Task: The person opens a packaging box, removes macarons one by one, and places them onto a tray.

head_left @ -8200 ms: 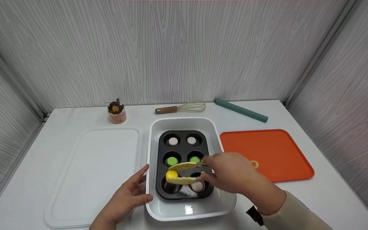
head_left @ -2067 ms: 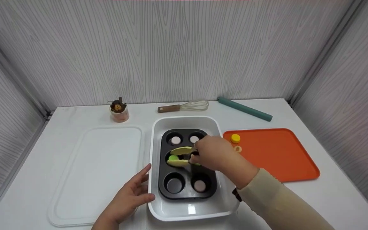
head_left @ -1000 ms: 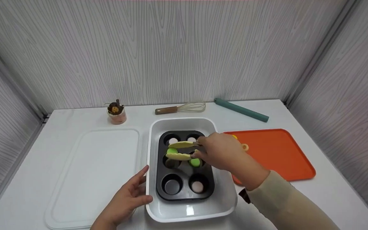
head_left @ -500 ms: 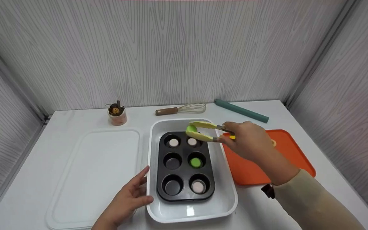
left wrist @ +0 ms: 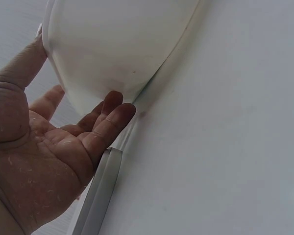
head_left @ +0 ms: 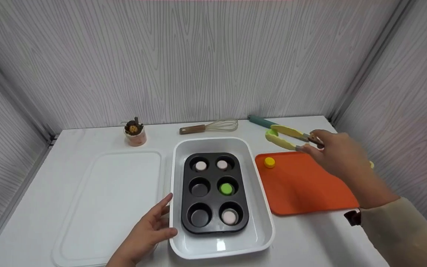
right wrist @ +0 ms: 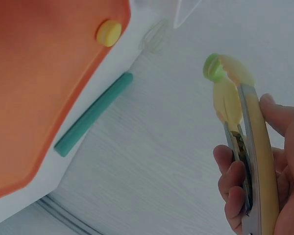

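Head view: your right hand (head_left: 337,155) grips the tongs (head_left: 289,137), squeezed onto a green piece (head_left: 271,132) above the back edge of the orange mat (head_left: 310,189). A yellow piece (head_left: 269,162) sits at the mat's near-left corner. Your left hand (head_left: 148,231) lies flat-fingered against the white tray (head_left: 261,215); the muffin pan (head_left: 241,193) inside holds three pale pieces and one green. Keep the squeeze even, lower over bare mat beside the yellow piece, ease off only once it touches.

Left wrist view: fingers (left wrist: 105,122) straight, fingertips on the tray wall (left wrist: 112,49), gripping nothing. Light pressure should do.

Right wrist view: the green piece (right wrist: 213,67) is pinched at the very tips of the tongs (right wrist: 245,127), so it could slip; the teal rod (right wrist: 93,120) lies on the counter (right wrist: 186,161) past the mat's edge.
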A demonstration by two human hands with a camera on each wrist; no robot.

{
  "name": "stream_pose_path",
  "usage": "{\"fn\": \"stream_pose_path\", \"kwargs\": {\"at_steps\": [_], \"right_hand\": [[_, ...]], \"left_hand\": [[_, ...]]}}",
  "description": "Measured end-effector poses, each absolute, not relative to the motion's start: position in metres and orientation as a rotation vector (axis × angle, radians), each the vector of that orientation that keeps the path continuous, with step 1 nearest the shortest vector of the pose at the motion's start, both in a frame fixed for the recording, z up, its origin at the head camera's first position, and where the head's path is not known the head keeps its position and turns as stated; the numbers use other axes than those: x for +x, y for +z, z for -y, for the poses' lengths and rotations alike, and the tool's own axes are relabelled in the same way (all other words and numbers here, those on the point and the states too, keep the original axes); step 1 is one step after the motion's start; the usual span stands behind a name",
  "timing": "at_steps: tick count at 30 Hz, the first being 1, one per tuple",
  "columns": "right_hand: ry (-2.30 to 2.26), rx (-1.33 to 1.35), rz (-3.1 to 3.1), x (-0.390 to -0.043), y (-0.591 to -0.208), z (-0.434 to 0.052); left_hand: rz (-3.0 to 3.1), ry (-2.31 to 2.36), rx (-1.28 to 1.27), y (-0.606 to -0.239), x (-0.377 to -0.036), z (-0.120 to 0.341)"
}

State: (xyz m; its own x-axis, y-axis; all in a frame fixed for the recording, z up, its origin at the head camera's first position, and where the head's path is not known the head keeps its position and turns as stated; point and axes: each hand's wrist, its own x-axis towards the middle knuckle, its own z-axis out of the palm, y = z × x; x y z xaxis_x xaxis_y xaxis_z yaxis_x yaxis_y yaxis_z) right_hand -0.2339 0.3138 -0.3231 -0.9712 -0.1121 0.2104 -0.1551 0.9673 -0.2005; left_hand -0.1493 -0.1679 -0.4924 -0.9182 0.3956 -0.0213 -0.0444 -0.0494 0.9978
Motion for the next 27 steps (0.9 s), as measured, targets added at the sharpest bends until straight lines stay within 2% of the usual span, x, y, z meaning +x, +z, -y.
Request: {"fn": "stream_pose_path", "kwargs": {"at_steps": [14,27], "right_hand": [[0.336,0.064,3.040,-0.252,-0.352,-0.367],[0.246,-0.023,3.191,-0.258,-0.365,-0.384]], "left_hand": [[-1.941,2.038,0.371,-0.493,-0.149,0.168],[-1.935,2.044,0.345,-0.495,-0.149,0.169]]}}
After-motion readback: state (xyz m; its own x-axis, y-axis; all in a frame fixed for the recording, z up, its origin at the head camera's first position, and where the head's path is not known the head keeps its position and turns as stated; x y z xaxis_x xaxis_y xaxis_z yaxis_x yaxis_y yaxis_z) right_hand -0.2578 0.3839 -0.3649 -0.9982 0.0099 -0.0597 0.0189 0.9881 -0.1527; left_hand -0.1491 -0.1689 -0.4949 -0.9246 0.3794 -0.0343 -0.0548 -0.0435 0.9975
